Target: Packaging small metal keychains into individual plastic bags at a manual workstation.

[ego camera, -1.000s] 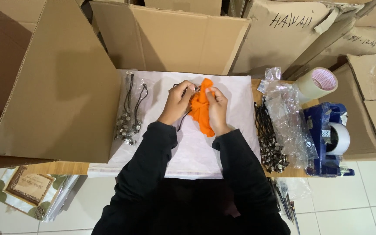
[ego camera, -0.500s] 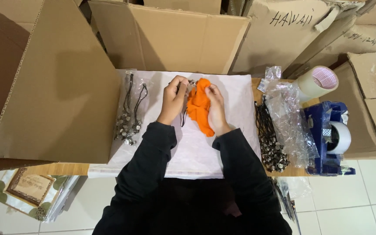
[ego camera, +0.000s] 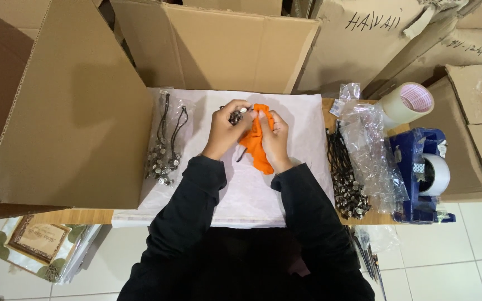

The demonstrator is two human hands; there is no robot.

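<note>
Cardboard boxes wall in our white-papered table [ego camera: 235, 195]. Our left hand [ego camera: 225, 131] pinches a small metal pendant piece [ego camera: 235, 116] at its fingertips; our right hand [ego camera: 274, 139] grips the orange cloth [ego camera: 255, 146], which is bunched between both hands with its long axis running away from us. The pendant touches the cloth's top-left edge, left hand nearer. Corded pendants [ego camera: 165, 147] lie left, and another pile [ego camera: 347, 181] lies right.

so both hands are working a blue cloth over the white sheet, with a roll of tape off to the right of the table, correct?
Not quite: the cloth is orange, not blue, as the head view shows. The left hand and right hand do hold it over the white sheet, the left also pinching a small metal piece, and the roll of tape does sit at the right of the table.
</note>
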